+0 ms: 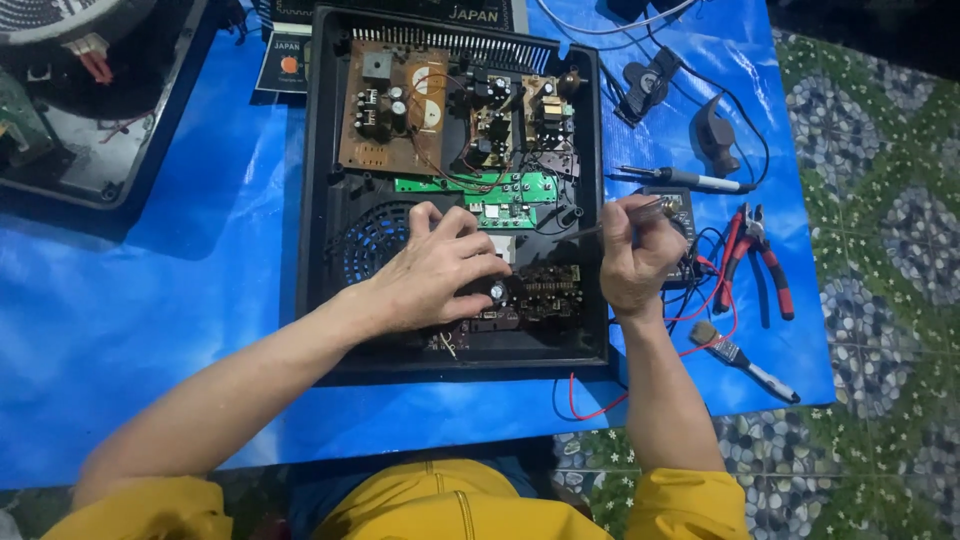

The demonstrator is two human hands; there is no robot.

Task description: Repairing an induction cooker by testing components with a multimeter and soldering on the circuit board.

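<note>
Left hand (432, 272) palm-down, fingers spread loosely over the dark circuit board (530, 292) low inside the open black appliance casing (318, 200). Right hand (638, 262) at the casing's right edge, fingers pinched around a thin metal probe (600, 226) slanting left, toward the green board (500, 190).

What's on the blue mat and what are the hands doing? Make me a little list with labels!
Surface: blue mat on a patterned floor
Main thing: open black case with circuit boards inside
Left hand: resting on the parts low in the case
Right hand: holding a thin tool, tip pointing into the case
Beside the case: soldering iron, red pliers, brush, red wire
Top left: another opened device
</note>
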